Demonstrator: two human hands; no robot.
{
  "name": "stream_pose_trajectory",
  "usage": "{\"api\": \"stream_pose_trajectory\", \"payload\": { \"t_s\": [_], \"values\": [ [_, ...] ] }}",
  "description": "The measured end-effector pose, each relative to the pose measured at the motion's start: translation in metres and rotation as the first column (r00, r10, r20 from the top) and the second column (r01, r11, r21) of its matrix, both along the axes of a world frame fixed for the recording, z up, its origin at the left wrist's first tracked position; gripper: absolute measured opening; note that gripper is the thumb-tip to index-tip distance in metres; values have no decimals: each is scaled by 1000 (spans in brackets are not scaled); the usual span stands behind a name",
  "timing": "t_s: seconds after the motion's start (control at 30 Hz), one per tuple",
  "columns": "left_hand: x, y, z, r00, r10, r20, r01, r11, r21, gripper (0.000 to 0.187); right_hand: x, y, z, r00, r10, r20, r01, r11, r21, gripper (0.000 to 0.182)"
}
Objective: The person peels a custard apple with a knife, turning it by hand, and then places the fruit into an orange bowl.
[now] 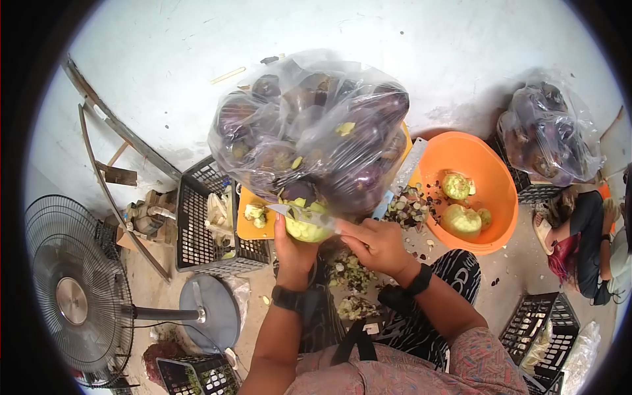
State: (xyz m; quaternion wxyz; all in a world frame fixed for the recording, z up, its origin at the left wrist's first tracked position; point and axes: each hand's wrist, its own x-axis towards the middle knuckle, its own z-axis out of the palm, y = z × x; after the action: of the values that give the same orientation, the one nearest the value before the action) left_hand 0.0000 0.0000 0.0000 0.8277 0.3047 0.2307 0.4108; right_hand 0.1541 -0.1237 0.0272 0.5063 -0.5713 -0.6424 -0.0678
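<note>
I count one big bag (316, 131) left of one tub (498, 184), one smaller bag (543, 135) right of it, at least two peeled ones (461, 221) inside. Left of the tub, my left hand (293, 258) grips one eggplant (307, 232), my right hand (378, 247) one knife (304, 214).

Left: fan (72, 299), round grey base (209, 313) on floor. Curved wooden strip (122, 118) farther off by wall (164, 59). Right: seated person (588, 243). Near right: black crate (540, 332).

Bright diffuse light, glare on clear plastic, soft wall shadows, fisheye curvature, black rounded edges
</note>
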Motion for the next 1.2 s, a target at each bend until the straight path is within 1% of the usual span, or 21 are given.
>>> {"api": "stream_pose_trajectory", "payload": {
  "t_s": [0.07,0.17,0.3,0.37,0.5,0.57,0.7,0.77,0.8,0.87,0.9,1.0,1.07,1.2],
  "values": [
    [0,-2,4,1000,2,19,-1,1000,-18,64,4,-3,1,1000,6,14,-6,999,-35,31],
    [-2,-5,6,1000,6,-5,-6,1000,-27,63,2,-5,1,1000,-8,18,8,1000,-27,31],
    [-1,-4,7,1000,25,2,-25,999,-39,63,-1,2,-2,1000,-18,25,19,999,-26,31],
    [-1,-4,9,1000,10,-11,-10,1000,-6,64,-2,7,-2,998,-38,39,39,999,-14,28],
    [-2,-3,4,999,13,-33,-13,1000,-14,64,-5,16,-1,999,-54,6,53,998,15,28],
    [-2,-1,4,1000,13,-20,-13,1000,-20,65,-4,19,0,999,-46,-1,46,997,57,30],
    [-2,-1,4,1000,19,-6,-19,999,-43,63,-3,10,2,999,-40,-25,41,998,47,30],
    [-3,-3,9,1000,7,-5,-7,998,-57,62,2,0,3,1000,-3,1,3,999,-37,31],
    [-3,-4,10,1000,7,-2,-7,998,-60,62,4,-2,1,1000,-2,5,3,999,-41,31],
    [-1,-4,12,999,14,-28,-16,998,-69,61,7,-3,-4,999,6,-33,-7,999,-33,24],
    [-1,-4,12,1000,11,-29,-13,997,-70,61,8,-4,-4,999,4,-34,-5,999,-34,24],
    [-5,-6,6,1000,2,-18,-3,998,-66,61,6,-7,-3,1000,5,-9,-6,997,-72,25],
    [-6,-5,4,1000,17,-20,-18,998,-65,63,7,-3,0,999,43,14,-42,996,-77,34],
    [-6,-5,0,999,36,-11,-37,997,-74,65,1,5,0,999,39,1,-39,999,-37,34]
  ]
}}
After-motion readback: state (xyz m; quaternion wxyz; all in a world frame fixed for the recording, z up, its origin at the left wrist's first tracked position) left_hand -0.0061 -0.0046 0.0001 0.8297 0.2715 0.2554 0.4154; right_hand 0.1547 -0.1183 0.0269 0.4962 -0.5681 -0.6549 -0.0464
